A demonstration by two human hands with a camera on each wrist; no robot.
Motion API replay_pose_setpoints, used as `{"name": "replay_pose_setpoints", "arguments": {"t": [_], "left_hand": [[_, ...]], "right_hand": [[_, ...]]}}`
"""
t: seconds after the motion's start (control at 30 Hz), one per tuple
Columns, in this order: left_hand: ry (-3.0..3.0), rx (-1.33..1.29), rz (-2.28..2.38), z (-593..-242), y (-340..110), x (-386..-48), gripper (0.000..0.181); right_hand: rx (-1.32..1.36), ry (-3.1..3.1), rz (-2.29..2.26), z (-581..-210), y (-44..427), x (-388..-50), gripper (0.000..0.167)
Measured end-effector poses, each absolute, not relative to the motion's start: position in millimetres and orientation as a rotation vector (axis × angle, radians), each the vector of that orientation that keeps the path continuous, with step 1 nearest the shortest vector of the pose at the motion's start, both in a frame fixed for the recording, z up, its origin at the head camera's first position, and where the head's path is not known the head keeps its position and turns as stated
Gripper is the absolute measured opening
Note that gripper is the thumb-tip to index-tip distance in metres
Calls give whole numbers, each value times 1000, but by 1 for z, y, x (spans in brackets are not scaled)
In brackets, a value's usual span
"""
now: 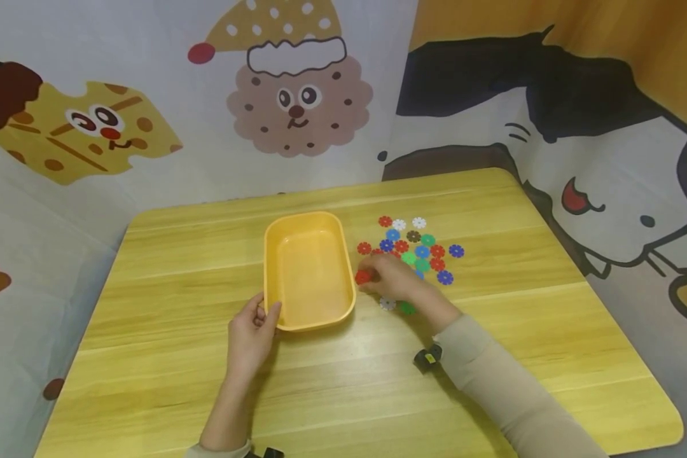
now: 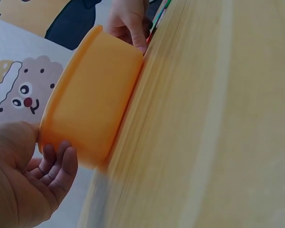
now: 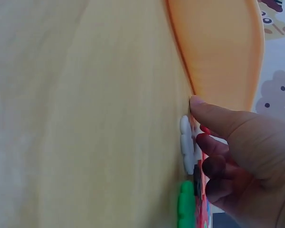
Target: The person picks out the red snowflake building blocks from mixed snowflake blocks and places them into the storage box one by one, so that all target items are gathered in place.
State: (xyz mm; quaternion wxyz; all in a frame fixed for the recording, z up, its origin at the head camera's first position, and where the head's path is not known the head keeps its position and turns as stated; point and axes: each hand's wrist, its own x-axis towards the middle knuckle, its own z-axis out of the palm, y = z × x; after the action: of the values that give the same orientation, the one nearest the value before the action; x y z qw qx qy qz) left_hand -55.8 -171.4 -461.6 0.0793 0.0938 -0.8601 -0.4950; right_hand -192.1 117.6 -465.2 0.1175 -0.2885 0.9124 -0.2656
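Sleeves (image 1: 509, 381) of pale beige reach in from the lower edge, a small black device (image 1: 427, 359) sitting by the right cuff. The near stretch of the wood-grained desk (image 1: 320, 394) lies between the forearms.

The left hand (image 1: 250, 336) grasps the yellow tray (image 1: 310, 328) at its near left corner, thumb over the rim and fingers bent against the outer wall. The tray stands upright on the desk, left of the scattered pieces.

Just beyond the tray's near right corner, a white disc (image 1: 387, 303) and a green disc (image 1: 408, 308) lie on the near side of the right hand (image 1: 394, 278). That hand appears to pinch a red disc (image 1: 363, 277) between thumb and fingers, just outside the tray's right wall; the fingers partly hide the disc, and whether it has left the desk I cannot tell.

Past the hand, more notched discs in red, blue, green and brown spread over the desk, two dark blue ones at the right edge of the group and two white ones near its far side.

The step in hand looks like gathering single discs while the other hand steadies the tray. The next move probably calls for a secure pinch and a small lift over the rim.

Farthest off hangs a printed backdrop (image 1: 206, 172) with cartoon figures.
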Motion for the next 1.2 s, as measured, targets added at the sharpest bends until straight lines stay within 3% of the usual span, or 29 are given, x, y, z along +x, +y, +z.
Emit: {"name": "replay_pose_setpoints", "arguments": {"t": [0.37,0.63,1.2], "left_hand": [[-2522,250,-1514,-461,-171,-54,38],[-2530,278,-1507,-461,-169,-49,44],[-2536,273,-1474,-463,-166,-49,46]], "right_hand": [[-857,2747,-847,-460,121,-199,24],[-758,2934,-1016,-445,121,-212,48],[-940,2844,-1134,-432,86,-218,44]]}}
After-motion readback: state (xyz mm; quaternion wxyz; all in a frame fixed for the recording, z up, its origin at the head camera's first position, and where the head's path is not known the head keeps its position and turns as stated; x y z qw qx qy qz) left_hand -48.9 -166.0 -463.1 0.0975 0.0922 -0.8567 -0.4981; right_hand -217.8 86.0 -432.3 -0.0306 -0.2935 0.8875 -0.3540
